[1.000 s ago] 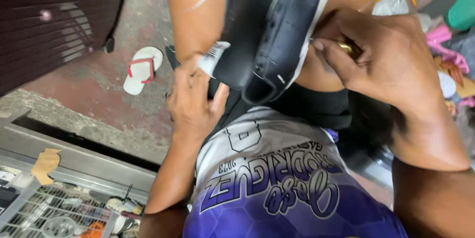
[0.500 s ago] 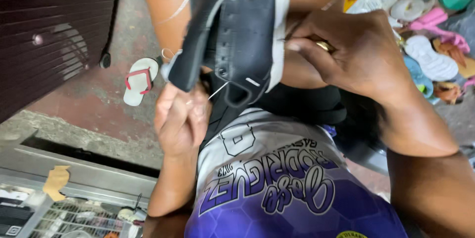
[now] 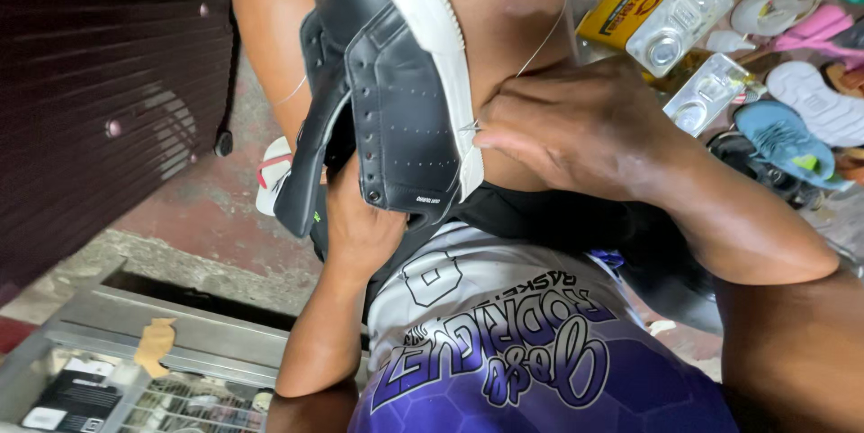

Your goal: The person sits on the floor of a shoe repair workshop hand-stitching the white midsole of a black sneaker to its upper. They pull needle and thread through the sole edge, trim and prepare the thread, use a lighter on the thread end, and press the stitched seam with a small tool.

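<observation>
Black shoe [image 3: 396,100] held upright, long axis vertical, sole rightward

Packaging-wise, most of it sits top right on the floor. There's a flat yellow package [image 3: 627,3] with red print, lying tilted. Right beside it, partly overlapping, a clear plastic blister pack [image 3: 681,22] holding round metal bits, and a second, smaller blister pack [image 3: 707,93] just below that, next to a blue sole. Bottom left, inside a metal-framed case, a dark rectangular box [image 3: 79,390] with a small white label [image 3: 42,417] at its corner, and a scrap of tan tape [image 3: 155,346] stuck on the frame. The black shoe has a tiny white-print heel label [image 3: 430,202].
</observation>
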Tool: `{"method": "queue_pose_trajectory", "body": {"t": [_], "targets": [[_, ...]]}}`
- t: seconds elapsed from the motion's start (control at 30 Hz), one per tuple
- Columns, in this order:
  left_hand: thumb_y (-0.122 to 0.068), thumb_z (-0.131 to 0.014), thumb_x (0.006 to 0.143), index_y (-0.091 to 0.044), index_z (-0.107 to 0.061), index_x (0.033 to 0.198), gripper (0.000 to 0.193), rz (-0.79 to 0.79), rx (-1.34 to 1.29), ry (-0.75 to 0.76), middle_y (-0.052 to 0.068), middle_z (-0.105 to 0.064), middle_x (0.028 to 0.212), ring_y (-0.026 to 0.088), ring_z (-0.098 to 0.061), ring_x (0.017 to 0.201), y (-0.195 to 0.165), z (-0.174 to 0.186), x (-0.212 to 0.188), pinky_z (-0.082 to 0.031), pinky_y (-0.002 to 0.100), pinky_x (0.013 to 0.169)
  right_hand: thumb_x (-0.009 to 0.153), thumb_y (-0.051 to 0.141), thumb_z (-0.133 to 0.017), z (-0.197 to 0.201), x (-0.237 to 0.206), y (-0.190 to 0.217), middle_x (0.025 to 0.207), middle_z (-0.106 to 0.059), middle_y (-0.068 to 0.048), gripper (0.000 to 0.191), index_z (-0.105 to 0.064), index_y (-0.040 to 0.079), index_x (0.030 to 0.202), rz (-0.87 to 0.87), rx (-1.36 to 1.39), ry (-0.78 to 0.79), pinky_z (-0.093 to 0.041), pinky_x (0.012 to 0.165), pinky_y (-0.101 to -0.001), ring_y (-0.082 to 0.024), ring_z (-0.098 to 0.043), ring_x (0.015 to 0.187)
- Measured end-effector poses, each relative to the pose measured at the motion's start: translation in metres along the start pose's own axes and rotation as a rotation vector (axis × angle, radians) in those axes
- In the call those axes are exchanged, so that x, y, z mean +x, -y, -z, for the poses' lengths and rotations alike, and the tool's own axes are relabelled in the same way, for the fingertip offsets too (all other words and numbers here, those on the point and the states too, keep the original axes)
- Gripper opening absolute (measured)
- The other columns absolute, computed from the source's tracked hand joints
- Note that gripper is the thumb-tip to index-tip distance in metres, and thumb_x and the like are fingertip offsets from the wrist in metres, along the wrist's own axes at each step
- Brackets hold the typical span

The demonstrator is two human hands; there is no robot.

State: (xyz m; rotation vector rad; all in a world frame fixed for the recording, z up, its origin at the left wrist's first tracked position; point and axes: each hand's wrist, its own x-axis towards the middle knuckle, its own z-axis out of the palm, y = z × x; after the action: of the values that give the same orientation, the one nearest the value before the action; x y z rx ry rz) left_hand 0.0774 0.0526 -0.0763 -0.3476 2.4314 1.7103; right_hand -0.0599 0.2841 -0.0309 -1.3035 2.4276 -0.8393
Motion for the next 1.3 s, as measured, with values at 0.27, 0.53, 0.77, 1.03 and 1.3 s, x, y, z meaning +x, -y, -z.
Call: {"method": "queue_pose_trajectory", "body": {"t": [0.27, 0.53, 0.77, 1.03, 1.3], "targets": [[-0.015, -0.077, 0.089, -0.003, -0.066, 0.117, 0.033, 0.102, 0.115, 0.013, 0.014, -0.075, 0.106, 0.030, -0.074, 0.098, 0.016, -0.003, -0.002, -0.057, 0.037, 0.085, 0.099, 0.024, -0.076, -0.004, -0.003, 0.002, 0.082, -0.061, -0.002, 0.025, -0.059, 0.010, 0.088, -0.016, 0.013, -0.027, -0.049, 0.063, -0.0364, -0.022, -0.065, 0.073], [-0.016, -0.084, 0.090, -0.002, -0.063, 0.133, 0.049, -0.361, 0.497, -0.077, 0.016, -0.069, 0.128, 0.035, -0.067, 0.119, 0.007, 0.001, -0.006, -0.049, 0.045, 0.109, 0.090, 0.015, -0.068, 0.000, 0.012, 0.047, 0.083, -0.057, -0.007, 0.012, -0.058, 0.008, 0.092, -0.074, -0.304, -0.031, -0.052, 0.063, -0.0373, -0.024, -0.063, 0.073], [-0.014, -0.079, 0.097, 0.000, -0.058, 0.143, 0.052, -0.225, 0.187, -0.041, 0.017, -0.067, 0.137, 0.034, -0.068, 0.126, 0.016, 0.000, -0.009, -0.051, 0.041, 0.111, 0.102, 0.022, -0.070, -0.014, 0.002, 0.037, 0.081, -0.056, -0.005, 0.017, -0.063, 0.009, 0.094, -0.020, -0.352, 0.025, -0.047, 0.057, -0.0356, -0.021, -0.061, 0.069], [-0.009, -0.071, 0.099, 0.002, -0.059, 0.137, 0.041, -0.127, 0.000, -0.023, 0.012, -0.068, 0.115, 0.020, -0.064, 0.096, 0.029, -0.001, -0.007, -0.050, 0.032, 0.083, 0.101, 0.051, -0.074, -0.014, -0.019, 0.018, 0.065, -0.058, -0.001, 0.045, -0.064, 0.016, 0.075, -0.071, -0.532, 0.031, -0.040, 0.045, -0.0366, -0.020, -0.061, 0.057], [-0.006, -0.062, 0.102, 0.002, -0.061, 0.131, 0.030, 0.012, -0.296, 0.009, 0.004, -0.071, 0.096, 0.004, -0.065, 0.071, 0.020, 0.001, -0.013, -0.051, 0.021, 0.059, 0.098, 0.049, -0.079, 0.013, -0.040, -0.013, 0.066, -0.059, -0.004, 0.046, -0.068, 0.011, 0.075, -0.137, -0.488, -0.051, -0.044, 0.055, -0.0366, -0.024, -0.061, 0.060]]}}
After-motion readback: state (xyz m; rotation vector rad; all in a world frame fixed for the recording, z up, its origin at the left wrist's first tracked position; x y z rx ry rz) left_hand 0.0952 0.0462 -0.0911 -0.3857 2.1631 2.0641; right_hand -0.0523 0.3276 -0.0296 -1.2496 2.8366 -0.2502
